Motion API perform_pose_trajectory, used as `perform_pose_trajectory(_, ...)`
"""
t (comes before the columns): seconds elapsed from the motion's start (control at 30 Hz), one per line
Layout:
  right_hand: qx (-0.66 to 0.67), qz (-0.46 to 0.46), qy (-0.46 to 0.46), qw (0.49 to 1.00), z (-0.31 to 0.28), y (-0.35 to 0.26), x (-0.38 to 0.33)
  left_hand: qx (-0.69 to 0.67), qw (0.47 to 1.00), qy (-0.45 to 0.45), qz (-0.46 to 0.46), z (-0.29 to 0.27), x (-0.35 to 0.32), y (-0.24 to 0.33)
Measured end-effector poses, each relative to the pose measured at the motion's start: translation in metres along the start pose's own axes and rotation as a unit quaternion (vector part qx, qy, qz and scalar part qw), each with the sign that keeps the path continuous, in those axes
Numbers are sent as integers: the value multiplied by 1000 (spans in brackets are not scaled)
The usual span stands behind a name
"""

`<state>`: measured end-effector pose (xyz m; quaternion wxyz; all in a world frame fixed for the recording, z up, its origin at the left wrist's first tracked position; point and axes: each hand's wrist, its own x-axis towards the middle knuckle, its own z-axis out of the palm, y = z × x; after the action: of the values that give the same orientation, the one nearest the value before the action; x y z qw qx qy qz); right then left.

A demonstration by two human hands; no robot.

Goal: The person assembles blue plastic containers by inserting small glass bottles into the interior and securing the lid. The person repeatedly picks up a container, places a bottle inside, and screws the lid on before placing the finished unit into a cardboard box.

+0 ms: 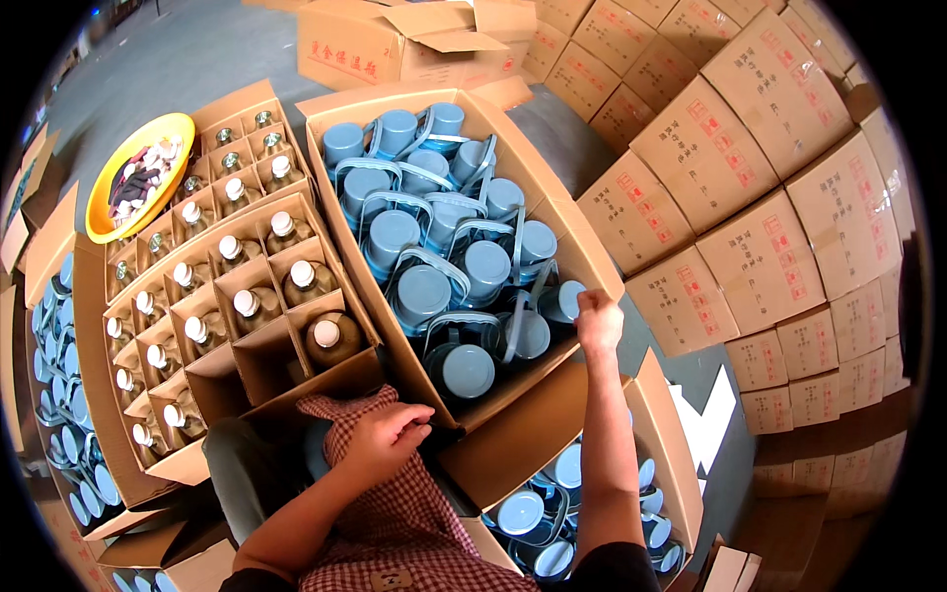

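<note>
A large open cardboard box in front of me holds several blue-grey flask shells with handles. My right hand is closed on the top of one blue shell at the box's right edge. My left hand rests with curled fingers on a red checked cloth over my lap, by the box's near corner. It holds nothing that I can see.
Left of the big box, a divided carton holds brown glass liners with white stoppers. A yellow bowl of small parts sits at far left. More blue shells fill boxes at lower right and left. Stacked sealed cartons stand right.
</note>
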<state>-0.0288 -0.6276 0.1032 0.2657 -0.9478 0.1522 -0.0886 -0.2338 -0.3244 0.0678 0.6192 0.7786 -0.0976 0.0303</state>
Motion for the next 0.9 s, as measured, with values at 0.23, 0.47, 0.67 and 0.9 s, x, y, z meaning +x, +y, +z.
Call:
perform_pose_trajectory(0.23, -105, 12, -115, 988, 88, 7, 51, 97, 992, 22, 75, 5, -4, 4)
perform_pose_trajectory(0.47, 304, 158, -44, 938, 118, 74, 70, 54, 994, 21, 96, -4, -12, -10)
perform_pose_trajectory(0.67, 381, -70, 18, 922, -62, -43, 18, 11, 995, -15, 96, -3, -7, -15)
perform_pose_trajectory(0.9, 316, -349, -66, 880, -175, -155, -167, -314, 898, -44, -304, -19, 24, -5)
